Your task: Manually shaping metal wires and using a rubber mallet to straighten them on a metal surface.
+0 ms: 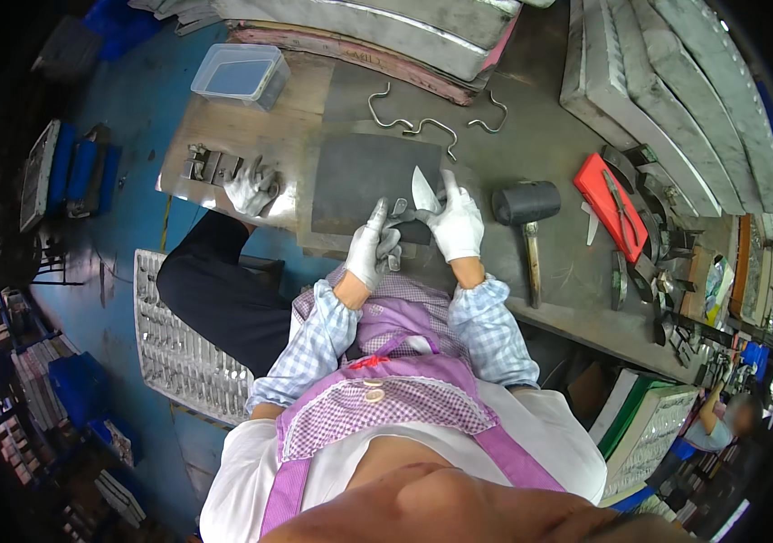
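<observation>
Both my hands wear white gloves over a dark grey mat [350, 172] at the table's front edge. My right hand [459, 226] pinches the lower part of a pointed, shiny metal blade [422, 192], whose tip points away from me. Close beside it, my left hand [368, 249] is closed with thumb and forefinger raised, its fingers grey with dirt. Small silvery metal [398, 210] shows between the two hands; whether it belongs to the blade is unclear. What the left fingers hold is hidden.
A black-headed mallet [527, 204] lies right of my hands, with pliers on a red tray [612, 206] beyond it. Bent metal rods [438, 132] lie past the mat. Crumpled gloves [251, 188] and a clear plastic box [240, 76] are left. Heavy metal slabs [640, 90] stand at the back right.
</observation>
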Demonstrator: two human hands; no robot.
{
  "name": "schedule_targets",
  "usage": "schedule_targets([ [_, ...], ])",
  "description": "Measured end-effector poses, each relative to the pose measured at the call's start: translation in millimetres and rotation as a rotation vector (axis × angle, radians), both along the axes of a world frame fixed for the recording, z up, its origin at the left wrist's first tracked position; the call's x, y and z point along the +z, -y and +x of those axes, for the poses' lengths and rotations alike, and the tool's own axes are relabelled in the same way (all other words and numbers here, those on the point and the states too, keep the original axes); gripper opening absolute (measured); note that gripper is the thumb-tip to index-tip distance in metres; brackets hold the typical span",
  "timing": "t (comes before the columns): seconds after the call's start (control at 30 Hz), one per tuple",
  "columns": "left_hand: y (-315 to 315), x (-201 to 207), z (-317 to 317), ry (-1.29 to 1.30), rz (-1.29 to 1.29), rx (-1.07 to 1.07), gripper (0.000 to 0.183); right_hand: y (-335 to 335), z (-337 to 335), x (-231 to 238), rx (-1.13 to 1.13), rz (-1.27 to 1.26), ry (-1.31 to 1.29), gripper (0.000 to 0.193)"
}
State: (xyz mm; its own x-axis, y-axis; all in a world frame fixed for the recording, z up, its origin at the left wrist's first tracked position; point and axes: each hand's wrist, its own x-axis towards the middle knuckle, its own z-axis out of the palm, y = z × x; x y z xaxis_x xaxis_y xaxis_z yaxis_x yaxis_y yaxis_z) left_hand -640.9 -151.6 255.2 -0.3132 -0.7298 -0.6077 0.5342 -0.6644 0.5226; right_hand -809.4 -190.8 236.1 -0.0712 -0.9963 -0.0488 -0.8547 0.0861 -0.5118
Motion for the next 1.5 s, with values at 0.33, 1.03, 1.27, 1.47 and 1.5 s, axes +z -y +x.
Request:
schedule_targets([
  [0.33,-2,-18,-18,0.08,0.057,0.385,0.027,-37,30,18,-0.076,-0.089,1.048,0.063],
  [1.03,146,5,30,1.871,-1.309,-0.216,0.02,-30,-72,49,-0.083,-0.339,0.269,0.047],
  [1.27,207,-9,64,1.623,-1.341,-0.624,0.023,-99,-133,-23,-0.162,-0.32,-0.431,0.058],
  [1.47,106,58,95,1.408,-1.053,-0.244,0.024,-2,-117,8,-0.284,-0.125,0.623,0.024],
  [1.5,93,31,96,1.537,-1.014,-0.291,0.029,12,-74,73,-0.324,0.29,0.967,0.025],
])
